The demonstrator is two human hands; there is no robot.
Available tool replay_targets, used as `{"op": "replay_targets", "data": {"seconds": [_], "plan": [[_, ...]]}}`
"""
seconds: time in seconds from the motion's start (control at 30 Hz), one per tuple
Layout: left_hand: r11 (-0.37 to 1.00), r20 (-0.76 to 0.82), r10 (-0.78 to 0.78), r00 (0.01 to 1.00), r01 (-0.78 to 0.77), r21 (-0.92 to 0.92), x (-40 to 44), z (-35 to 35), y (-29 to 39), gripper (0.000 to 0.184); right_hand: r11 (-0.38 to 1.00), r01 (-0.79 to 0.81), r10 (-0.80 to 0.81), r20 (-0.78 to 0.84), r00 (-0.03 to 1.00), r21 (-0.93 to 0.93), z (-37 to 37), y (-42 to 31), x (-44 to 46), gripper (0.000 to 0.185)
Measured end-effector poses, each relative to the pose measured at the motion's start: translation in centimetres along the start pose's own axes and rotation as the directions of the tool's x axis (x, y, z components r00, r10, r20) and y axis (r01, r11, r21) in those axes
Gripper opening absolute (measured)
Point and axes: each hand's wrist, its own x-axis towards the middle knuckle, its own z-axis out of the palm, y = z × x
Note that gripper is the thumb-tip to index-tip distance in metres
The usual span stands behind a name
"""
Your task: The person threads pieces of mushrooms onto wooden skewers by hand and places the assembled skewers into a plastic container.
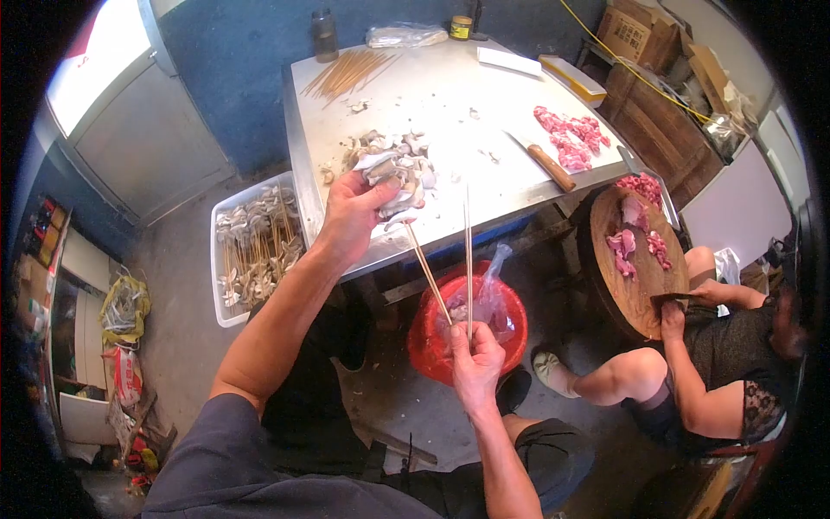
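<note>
My left hand (353, 212) is closed on pale grey mushroom pieces (401, 206), with the thumb pressed on top. More mushrooms (415, 145) lie in a heap just behind it on the table. In my right hand (477, 368) are thin bamboo skewers (430, 275), pinched near their lower ends. One slants up to the mushroom at my left hand, its tip hidden there; another stands nearly upright, apart from the mushrooms. Below the skewers sits a red tub (424, 342) with a clear plastic bag (493, 298) in it.
A white bin (218, 251) at left holds skewered mushrooms. On the table (450, 104) are loose skewers (350, 73), a wooden-handled knife (551, 169) and raw meat (571, 138). At right, another person holds a cleaver (670, 297) at a round chopping block (605, 259) bearing meat.
</note>
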Motion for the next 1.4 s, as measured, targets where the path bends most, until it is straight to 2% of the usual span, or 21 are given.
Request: {"op": "replay_targets", "data": {"seconds": [0.23, 0.33, 0.4, 0.47, 0.67, 0.73, 0.87, 0.93, 1.03, 1.2, 1.4], "plan": [[0.990, 0.071, -0.070, 0.995, 0.078, -0.121, -0.6, 1.1, -2.0, 0.029, 1.000, 0.023, -0.024, -0.007, 1.000, -0.019, -0.2, 0.1, -0.3, 0.013], [0.992, 0.147, -0.082, 0.986, 0.095, -0.081, -1.1, 1.3, -2.3, 0.034, 1.000, 0.016, -0.016, -0.006, 1.000, -0.010, -0.5, 1.2, -0.2, 0.012], [0.995, 0.149, -0.037, 0.988, 0.050, -0.081, -1.2, 1.3, -3.7, 0.036, 1.000, 0.019, -0.019, 0.018, 1.000, -0.024, -0.6, 1.6, -0.4, 0.011], [0.977, 0.231, -0.129, 0.964, 0.164, -0.138, -1.6, 1.9, -3.4, 0.037, 1.000, 0.008, -0.008, 0.004, 1.000, 0.019, -0.3, 1.4, -0.5, 0.010], [0.986, 0.142, -0.087, 0.986, 0.106, -0.131, -1.2, 2.2, -2.6, 0.032, 0.998, 0.033, -0.032, -0.019, 0.999, 0.055, -0.6, -0.5, 0.2, 0.010], [0.934, 0.130, -0.029, 0.991, 0.074, -0.351, -1.2, 2.4, -1.9, 0.031, 0.998, 0.035, -0.033, -0.029, 0.999, 0.055, -0.6, -0.1, 0.1, 0.010], [0.934, 0.091, -0.073, 0.993, 0.100, -0.342, -0.7, 1.9, -1.9, 0.031, 0.998, 0.052, -0.053, -0.015, 0.999, -0.018, -0.3, -0.1, 0.0, 0.009], [0.973, 0.062, -0.044, 0.997, 0.057, -0.224, -0.6, 1.6, -2.0, 0.024, 0.998, 0.051, -0.052, -0.012, 0.999, -0.028, -0.1, -0.2, -0.2, 0.009], [0.987, -0.003, -0.047, 0.999, 0.046, -0.157, -0.9, 2.0, -2.2, 0.018, 0.993, 0.115, -0.116, -0.054, 0.992, -0.024, 0.2, 0.1, -0.2, 0.007], [0.973, 0.029, -0.024, 0.999, 0.030, -0.229, -1.1, 1.9, -3.3, 0.010, 0.984, 0.156, -0.163, -0.083, 0.983, -0.086, 0.3, 1.2, -0.8, 0.008], [0.961, 0.024, -0.034, 0.999, 0.039, -0.273, -1.7, 2.4, -4.5, 0.009, 0.990, 0.105, -0.114, -0.099, 0.989, -0.092, 0.3, 1.5, -1.4, 0.009]]}}
